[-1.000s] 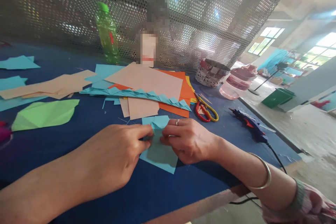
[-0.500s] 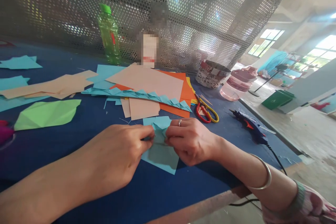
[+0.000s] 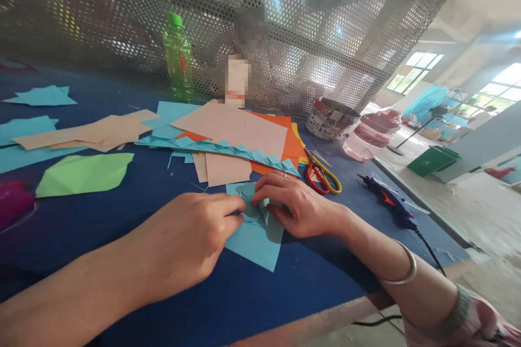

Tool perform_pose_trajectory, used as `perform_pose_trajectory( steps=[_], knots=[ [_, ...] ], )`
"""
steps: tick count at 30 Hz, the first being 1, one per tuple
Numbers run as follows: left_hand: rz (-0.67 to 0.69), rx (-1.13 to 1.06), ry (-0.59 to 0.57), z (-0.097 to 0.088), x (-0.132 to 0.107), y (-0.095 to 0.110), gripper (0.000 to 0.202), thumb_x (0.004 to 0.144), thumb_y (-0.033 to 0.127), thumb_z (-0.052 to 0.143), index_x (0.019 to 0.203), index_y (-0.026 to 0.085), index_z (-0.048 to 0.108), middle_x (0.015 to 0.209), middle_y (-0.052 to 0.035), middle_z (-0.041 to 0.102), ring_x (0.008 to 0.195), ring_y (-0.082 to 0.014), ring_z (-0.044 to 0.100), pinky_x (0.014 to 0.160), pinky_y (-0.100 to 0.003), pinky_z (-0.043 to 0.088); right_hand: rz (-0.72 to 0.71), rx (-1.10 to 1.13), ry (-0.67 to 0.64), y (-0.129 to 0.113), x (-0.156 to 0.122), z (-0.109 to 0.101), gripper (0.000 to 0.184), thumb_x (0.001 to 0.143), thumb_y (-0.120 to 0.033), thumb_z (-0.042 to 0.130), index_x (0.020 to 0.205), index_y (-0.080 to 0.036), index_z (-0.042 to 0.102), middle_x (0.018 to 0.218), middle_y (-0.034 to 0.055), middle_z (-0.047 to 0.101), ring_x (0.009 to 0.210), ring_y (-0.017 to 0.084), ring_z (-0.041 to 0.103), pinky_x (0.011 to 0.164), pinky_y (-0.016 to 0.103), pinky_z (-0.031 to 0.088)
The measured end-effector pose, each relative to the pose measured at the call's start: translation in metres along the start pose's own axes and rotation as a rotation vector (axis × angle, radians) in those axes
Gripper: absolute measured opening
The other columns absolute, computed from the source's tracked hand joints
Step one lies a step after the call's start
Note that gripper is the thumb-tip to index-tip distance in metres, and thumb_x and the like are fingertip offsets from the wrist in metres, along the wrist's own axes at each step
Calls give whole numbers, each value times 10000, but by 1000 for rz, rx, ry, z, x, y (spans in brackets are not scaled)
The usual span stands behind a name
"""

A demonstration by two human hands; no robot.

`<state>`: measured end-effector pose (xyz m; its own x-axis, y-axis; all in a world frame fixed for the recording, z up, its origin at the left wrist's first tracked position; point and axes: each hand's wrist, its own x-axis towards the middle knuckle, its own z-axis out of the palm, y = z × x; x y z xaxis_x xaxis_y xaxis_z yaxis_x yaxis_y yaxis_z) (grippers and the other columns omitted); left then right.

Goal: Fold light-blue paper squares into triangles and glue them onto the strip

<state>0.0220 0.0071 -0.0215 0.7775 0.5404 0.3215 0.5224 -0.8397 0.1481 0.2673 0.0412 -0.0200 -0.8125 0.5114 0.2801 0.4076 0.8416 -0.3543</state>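
Observation:
A light-blue sheet of paper point(image 3: 258, 249) lies on the blue table in front of me, with a smaller folded piece of blue paper point(image 3: 265, 211) on top of it. From the left, my left hand point(image 3: 199, 236) pinches the folded piece's edge between thumb and fingers; its fingertips are partly hidden. My right hand point(image 3: 299, 206), wearing a ring, curls over the piece's right side, and a flap rises between its thumb and fingers. Just beyond lies a long pleated blue paper strip point(image 3: 228, 147) on pink paper sheets point(image 3: 236, 122) and orange paper point(image 3: 295, 135).
Red-and-yellow scissors point(image 3: 321, 173) and a glue gun point(image 3: 388, 200) with a cord lie to the right. Behind stand a green bottle point(image 3: 178, 59), a spattered bucket point(image 3: 331, 119) and a pink jug point(image 3: 372, 133). Green paper point(image 3: 83, 173) lies left; a perforated metal screen point(image 3: 285, 27) backs the table.
My right hand has loosened from a tight pinch, its fingers reaching over the folded blue paper, whose flap now shows. My left hand stays near the same spot. The view has shifted slightly.

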Motion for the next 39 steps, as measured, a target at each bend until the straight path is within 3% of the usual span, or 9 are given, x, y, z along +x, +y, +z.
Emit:
perform_pose_trajectory(
  steps=[6,11,21,30,39],
  knots=[
    [17,14,-35,0,2,2,543,770,-36,366,1160,156,691,1182,-89,725,1028,-228,696,876,-361,591,46,57,31,-6,1,0,150,836,-27,593,903,-157,627,843,30,654,818,153,606,784,289,496],
    [23,-19,-64,3,2,-3,495,785,-26,379,1102,174,703,1150,-84,739,1023,-227,708,858,-344,604,112,124,81,-15,2,9,71,873,-87,626,882,-156,642,780,11,634,750,130,607,701,238,495],
    [39,-107,-49,-2,0,-9,450,826,2,411,1040,221,741,1128,-57,748,971,-196,727,881,-283,586,52,189,43,-9,3,7,112,876,-46,594,889,-145,646,850,40,645,784,127,600,700,237,516],
    [41,-18,-60,-9,3,0,492,796,-19,349,1012,196,734,1073,-56,769,947,-200,731,834,-306,617,134,226,78,-12,2,11,143,821,-32,627,887,-146,681,803,19,672,703,110,597,649,213,504],
    [76,47,-74,-5,2,-6,500,784,-20,352,1063,178,717,1074,-79,770,968,-231,728,852,-365,621,159,247,155,-20,3,20,123,799,-37,641,830,-153,669,738,-12,608,653,90,556,633,194,469]
  ],
)
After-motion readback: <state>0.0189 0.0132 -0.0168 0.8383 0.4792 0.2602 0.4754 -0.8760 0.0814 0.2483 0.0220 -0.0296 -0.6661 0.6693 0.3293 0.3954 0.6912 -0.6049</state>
